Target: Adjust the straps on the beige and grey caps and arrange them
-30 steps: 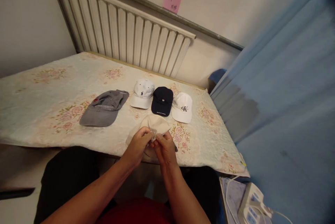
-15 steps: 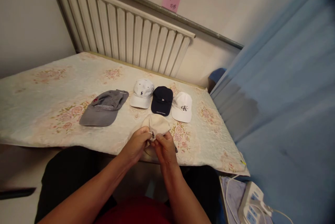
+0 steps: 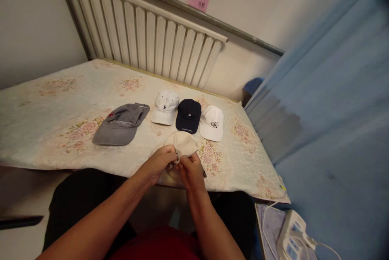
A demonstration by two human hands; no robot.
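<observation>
Flowered cloth covers the bed (image 3: pixel 249 170), with white slats (image 3: pixel 142 41) beyond its far edge and a blue curtain (image 3: pixel 328 110) along its right side. Over the past second you have changed little: your left hand (image 3: pixel 162 160) has resettled its fingers slightly, while your right hand (image 3: pixel 193 168) has hardly moved. That suggests you are still doing close finger work on one spot of the beige cap (image 3: pixel 184 142). Both your hands are closed on it, pinching the side nearest you, at the middle of the bed's near edge; you cannot tell whether it rests on the cloth. Its rounded crown points towards the far edge, pale, soft and lightly creased. Something small and dark shows between your fingertips, too small to make out, and your hands hide the lower part. Beyond it, the grey cap (image 3: pixel 118 128), navy cap (image 3: pixel 188 116) and two white caps (image 3: pixel 167 99) lie as before.
</observation>
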